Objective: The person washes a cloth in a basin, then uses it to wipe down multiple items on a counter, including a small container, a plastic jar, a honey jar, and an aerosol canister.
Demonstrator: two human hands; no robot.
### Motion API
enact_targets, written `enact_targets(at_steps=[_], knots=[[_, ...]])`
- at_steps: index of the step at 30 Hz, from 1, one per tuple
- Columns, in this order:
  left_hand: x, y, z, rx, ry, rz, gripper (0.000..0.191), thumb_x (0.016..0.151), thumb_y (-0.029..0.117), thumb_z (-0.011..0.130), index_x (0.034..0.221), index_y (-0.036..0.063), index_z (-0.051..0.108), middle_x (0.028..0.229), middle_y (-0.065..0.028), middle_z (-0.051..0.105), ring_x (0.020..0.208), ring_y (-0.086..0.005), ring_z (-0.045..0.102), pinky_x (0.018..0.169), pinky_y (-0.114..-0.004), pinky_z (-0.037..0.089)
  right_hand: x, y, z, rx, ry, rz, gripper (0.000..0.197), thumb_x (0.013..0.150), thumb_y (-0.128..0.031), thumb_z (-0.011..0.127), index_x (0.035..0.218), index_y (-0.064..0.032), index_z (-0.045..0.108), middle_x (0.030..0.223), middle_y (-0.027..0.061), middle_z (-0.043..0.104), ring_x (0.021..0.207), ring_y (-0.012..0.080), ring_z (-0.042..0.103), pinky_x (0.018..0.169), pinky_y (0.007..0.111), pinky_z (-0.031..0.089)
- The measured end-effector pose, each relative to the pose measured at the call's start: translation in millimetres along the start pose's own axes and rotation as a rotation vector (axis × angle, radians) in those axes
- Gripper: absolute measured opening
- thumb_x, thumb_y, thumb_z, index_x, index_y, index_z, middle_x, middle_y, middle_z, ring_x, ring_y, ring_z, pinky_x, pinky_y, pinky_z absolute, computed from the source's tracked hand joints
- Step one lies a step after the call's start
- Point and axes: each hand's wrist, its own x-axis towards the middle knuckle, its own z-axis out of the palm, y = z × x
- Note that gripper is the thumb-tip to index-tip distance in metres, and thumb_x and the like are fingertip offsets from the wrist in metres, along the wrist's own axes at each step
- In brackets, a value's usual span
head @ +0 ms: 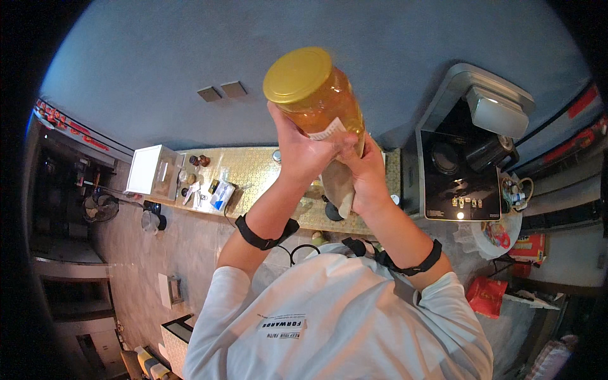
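A glass jar (318, 102) with a gold metal lid and amber contents is raised in front of the blue-grey wall, tilted with its lid toward the upper left. My left hand (301, 147) grips the jar's side below the lid. Lower on the jar, my right hand (368, 173) holds a pale sheet (338, 187), cloth or paper, pressed against the glass. One end of this sheet hangs below the fingers. A white piece with a serrated edge (330, 129) shows on the jar by my left thumb; whether it belongs to the sheet I cannot tell. My hands hide the jar's base.
Below the jar runs a long table with a patterned yellow cover (256, 166). It bears a white box (151, 173), small brown bottles (199, 160) and a blue-white box (222, 195). At right stands an electric tea stove (460, 175) with a kettle (489, 153).
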Motion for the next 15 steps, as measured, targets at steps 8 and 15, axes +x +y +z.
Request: enact_targets(at_steps=[8, 15], knots=[[17, 13, -26, -0.152, 0.093, -0.042, 0.069, 0.07, 0.013, 0.081, 0.126, 0.0021, 0.043, 0.117, -0.0099, 0.057, 0.103, -0.0199, 0.06, 0.089, -0.035, 0.05, -11, -6, -9, -0.294, 0.153, 0.094, 0.033, 0.091, -0.025, 0.066, 0.114, -0.0019, 0.061, 0.098, 0.0025, 0.067, 0.085, 0.012, 0.062, 0.077, 0.027, 0.05], [21, 28, -33, -0.475, -0.156, -0.19, 0.089, 0.066, 0.044, 0.081, 0.132, 0.0005, 0.041, 0.124, -0.0143, 0.055, 0.111, -0.0256, 0.059, 0.092, -0.039, 0.051, -7, -60, 22, -0.056, -0.016, -0.198, 0.047, 0.101, -0.036, 0.043, 0.134, -0.0033, 0.045, 0.127, 0.0118, 0.055, 0.116, 0.0227, 0.055, 0.098, 0.035, 0.044]])
